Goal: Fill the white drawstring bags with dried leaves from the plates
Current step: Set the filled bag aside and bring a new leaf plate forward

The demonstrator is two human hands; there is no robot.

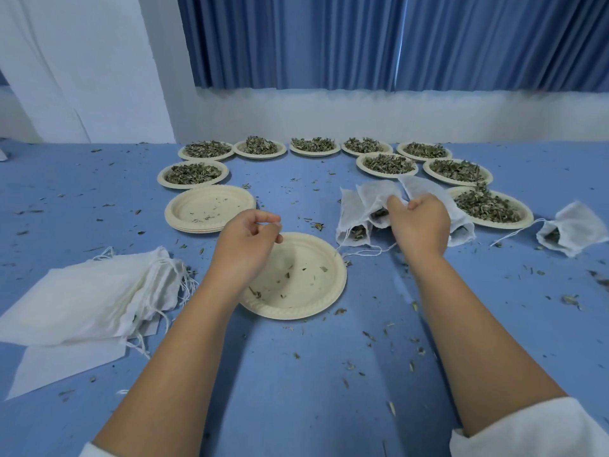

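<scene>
My right hand (418,222) rests on a cluster of filled white drawstring bags (354,212) in the middle right, its fingers pinching one bag's cloth. My left hand (248,240) hovers with loosely curled fingers over the left rim of a nearly bare paper plate (306,282) that carries only leaf crumbs; it holds nothing. A pile of flat, unfilled white bags (99,291) lies at the left. Several plates heaped with dried leaves (389,163) form an arc at the back. One more filled bag (573,230) lies at the far right.
A stack of bare paper plates (209,209) sits left of centre. A leaf-filled plate (494,207) lies just right of the bag cluster. Leaf crumbs are scattered over the blue tablecloth (296,374). Blue curtains and a white wall stand behind the table.
</scene>
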